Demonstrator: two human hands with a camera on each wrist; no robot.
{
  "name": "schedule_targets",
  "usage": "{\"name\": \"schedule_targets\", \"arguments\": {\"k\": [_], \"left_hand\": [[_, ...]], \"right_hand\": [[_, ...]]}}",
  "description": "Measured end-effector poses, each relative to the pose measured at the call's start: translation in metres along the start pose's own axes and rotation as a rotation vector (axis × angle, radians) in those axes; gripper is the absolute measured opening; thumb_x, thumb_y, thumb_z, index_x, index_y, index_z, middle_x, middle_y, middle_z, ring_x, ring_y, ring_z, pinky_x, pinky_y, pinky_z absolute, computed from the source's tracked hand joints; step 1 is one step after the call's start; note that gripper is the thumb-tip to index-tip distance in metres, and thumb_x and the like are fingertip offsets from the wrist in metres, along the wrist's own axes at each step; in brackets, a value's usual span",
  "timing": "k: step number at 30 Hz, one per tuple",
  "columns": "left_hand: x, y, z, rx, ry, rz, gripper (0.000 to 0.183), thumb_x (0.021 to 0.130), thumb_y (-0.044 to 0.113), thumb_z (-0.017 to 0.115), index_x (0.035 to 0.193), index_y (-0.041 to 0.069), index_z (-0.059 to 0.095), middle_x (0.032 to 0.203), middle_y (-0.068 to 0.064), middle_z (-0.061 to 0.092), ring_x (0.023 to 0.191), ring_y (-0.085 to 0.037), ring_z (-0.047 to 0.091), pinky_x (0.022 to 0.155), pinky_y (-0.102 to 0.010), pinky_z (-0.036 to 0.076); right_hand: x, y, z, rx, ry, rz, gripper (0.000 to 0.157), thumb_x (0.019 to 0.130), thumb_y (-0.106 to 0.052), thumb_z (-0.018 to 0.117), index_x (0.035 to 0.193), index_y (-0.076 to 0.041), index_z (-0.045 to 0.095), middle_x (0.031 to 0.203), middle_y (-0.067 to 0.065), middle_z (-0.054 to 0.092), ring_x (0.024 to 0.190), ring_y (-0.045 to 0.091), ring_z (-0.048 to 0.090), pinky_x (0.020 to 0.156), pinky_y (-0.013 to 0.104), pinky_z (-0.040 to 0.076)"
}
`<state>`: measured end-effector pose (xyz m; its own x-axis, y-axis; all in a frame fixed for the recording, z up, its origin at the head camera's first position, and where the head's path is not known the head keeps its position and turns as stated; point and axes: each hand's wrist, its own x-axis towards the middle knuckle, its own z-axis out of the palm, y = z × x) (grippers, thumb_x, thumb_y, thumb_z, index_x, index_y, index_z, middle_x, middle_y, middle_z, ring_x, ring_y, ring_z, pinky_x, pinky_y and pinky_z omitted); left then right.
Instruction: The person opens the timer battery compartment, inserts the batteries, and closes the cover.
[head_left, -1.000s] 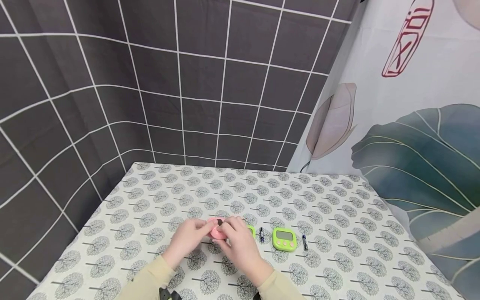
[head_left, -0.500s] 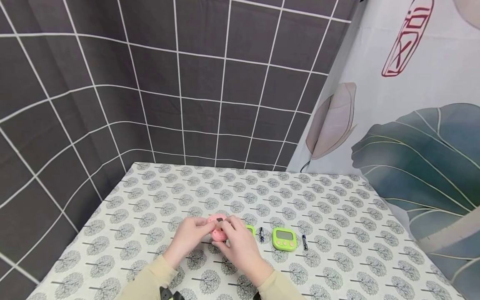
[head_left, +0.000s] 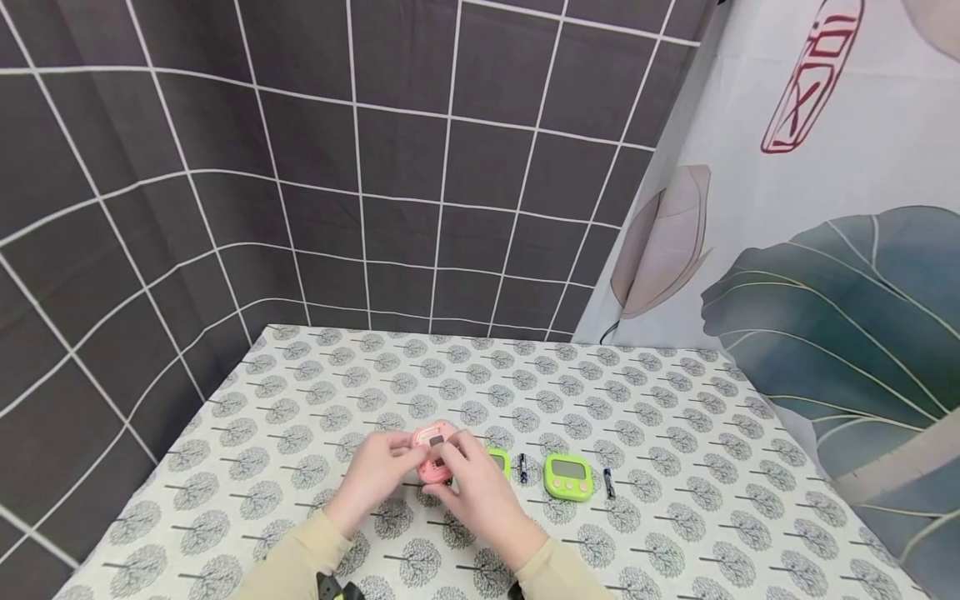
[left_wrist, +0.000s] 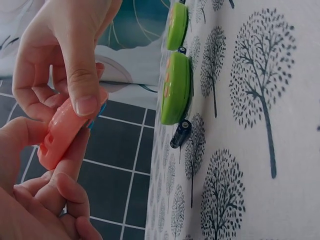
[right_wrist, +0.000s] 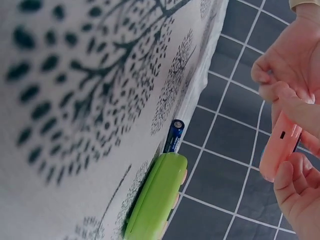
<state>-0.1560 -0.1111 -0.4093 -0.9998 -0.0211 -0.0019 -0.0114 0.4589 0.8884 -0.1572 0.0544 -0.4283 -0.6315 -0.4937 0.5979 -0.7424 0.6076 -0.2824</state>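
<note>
A pink timer [head_left: 422, 432] is held above the table between both hands, tilted so that a face with a pale patch and a dark rectangle turns up. My left hand [head_left: 377, 477] grips its left side between thumb and fingers. From the right, my right hand [head_left: 483, 493] pinches it, its fingers covering part of that face. In the left wrist view the pink timer [left_wrist: 62, 130] appears edge-on, with a bit of blue at its far side. A dark slot marks the edge of the pink timer [right_wrist: 280, 142] in the right wrist view.
Right of the hands lies a green timer [head_left: 568, 478] with a grey screen. Another green timer [head_left: 501, 460] is partly hidden by my right hand. One battery [head_left: 522, 468] lies between them, another battery [head_left: 609, 483] farther right. A tree-print cloth [head_left: 420, 562] covers the table.
The pink timer has tilted and risen slightly, so more of the face with the pale patch and dark rectangle shows. Both hands keep their hold with small finger shifts.
</note>
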Motion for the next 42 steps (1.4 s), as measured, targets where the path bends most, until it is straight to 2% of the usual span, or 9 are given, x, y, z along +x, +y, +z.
{"name": "schedule_targets", "arguments": {"k": [3,7,11,15,20,25,34,38,42], "left_hand": [[-0.001,0.001,0.000,0.012,0.005,0.021,0.022,0.084,0.021,0.068,0.097,0.004,0.071,0.090,-0.010,0.073,0.086,-0.023,0.069,0.088,-0.051,0.049],[0.000,0.000,-0.002,0.025,0.011,0.037,0.023,0.083,0.018,0.068,0.100,0.002,0.070,0.082,-0.005,0.072,0.074,-0.015,0.065,0.073,-0.035,0.053],[0.000,-0.002,-0.003,0.019,0.006,0.020,0.027,0.083,0.015,0.067,0.106,0.002,0.068,0.078,-0.001,0.069,0.061,-0.013,0.057,0.056,-0.026,0.048],[-0.001,-0.003,-0.004,0.026,0.005,0.023,0.030,0.082,0.016,0.067,0.108,0.002,0.068,0.081,-0.002,0.070,0.059,-0.015,0.058,0.054,-0.026,0.048],[-0.001,-0.004,-0.003,0.019,-0.009,0.045,0.028,0.082,0.015,0.068,0.107,0.003,0.068,0.088,-0.007,0.071,0.063,-0.015,0.061,0.054,-0.026,0.050],[-0.002,-0.006,-0.003,0.020,-0.035,0.076,0.025,0.081,0.015,0.068,0.104,0.006,0.069,0.089,-0.006,0.070,0.064,-0.014,0.059,0.055,-0.025,0.050],[-0.003,-0.010,-0.003,0.057,-0.035,0.152,0.022,0.081,0.016,0.069,0.101,0.007,0.070,0.089,-0.002,0.071,0.079,-0.012,0.061,0.074,-0.033,0.051],[-0.004,-0.009,-0.003,0.018,-0.048,0.157,0.025,0.085,0.016,0.067,0.106,0.004,0.068,0.097,-0.009,0.071,0.086,-0.019,0.065,0.079,-0.038,0.054],[-0.006,-0.007,-0.003,-0.058,-0.096,0.145,0.029,0.088,0.014,0.062,0.113,-0.001,0.064,0.101,-0.014,0.070,0.085,-0.020,0.067,0.076,-0.029,0.055]], "right_hand": [[0.001,0.000,-0.001,0.011,-0.022,0.001,0.038,0.070,-0.024,0.082,0.098,-0.014,0.058,0.095,-0.003,0.051,0.079,0.005,0.050,0.072,0.017,0.049],[0.002,0.001,-0.003,0.122,-0.037,0.048,0.035,0.073,-0.023,0.079,0.099,-0.012,0.059,0.094,-0.003,0.051,0.078,0.004,0.050,0.069,0.015,0.049],[0.002,0.005,-0.006,0.229,-0.003,0.152,0.033,0.074,-0.021,0.077,0.100,-0.008,0.060,0.088,-0.001,0.051,0.070,0.007,0.049,0.061,0.016,0.047],[0.003,0.010,-0.008,0.276,0.026,0.273,0.040,0.076,-0.022,0.076,0.110,-0.007,0.061,0.091,0.004,0.054,0.067,0.010,0.051,0.058,0.018,0.048],[0.005,0.015,-0.012,0.404,-0.044,0.414,0.048,0.081,-0.025,0.074,0.120,-0.001,0.060,0.092,0.004,0.062,0.069,0.004,0.054,0.061,0.018,0.051],[0.006,0.019,-0.016,0.536,-0.157,0.530,0.043,0.084,-0.024,0.070,0.115,0.005,0.062,0.083,0.005,0.066,0.067,0.004,0.057,0.060,0.020,0.053],[0.007,0.022,-0.019,0.682,-0.225,0.620,0.030,0.084,-0.022,0.071,0.098,0.004,0.067,0.074,0.006,0.067,0.059,0.018,0.061,0.053,0.026,0.054],[0.008,0.022,-0.021,0.742,-0.234,0.653,0.028,0.084,-0.022,0.071,0.096,0.004,0.067,0.073,0.008,0.067,0.059,0.015,0.060,0.053,0.023,0.053],[0.009,0.019,-0.025,0.774,-0.236,0.669,0.025,0.085,-0.017,0.070,0.094,0.006,0.067,0.072,0.009,0.067,0.057,0.011,0.057,0.054,0.022,0.053]]}}
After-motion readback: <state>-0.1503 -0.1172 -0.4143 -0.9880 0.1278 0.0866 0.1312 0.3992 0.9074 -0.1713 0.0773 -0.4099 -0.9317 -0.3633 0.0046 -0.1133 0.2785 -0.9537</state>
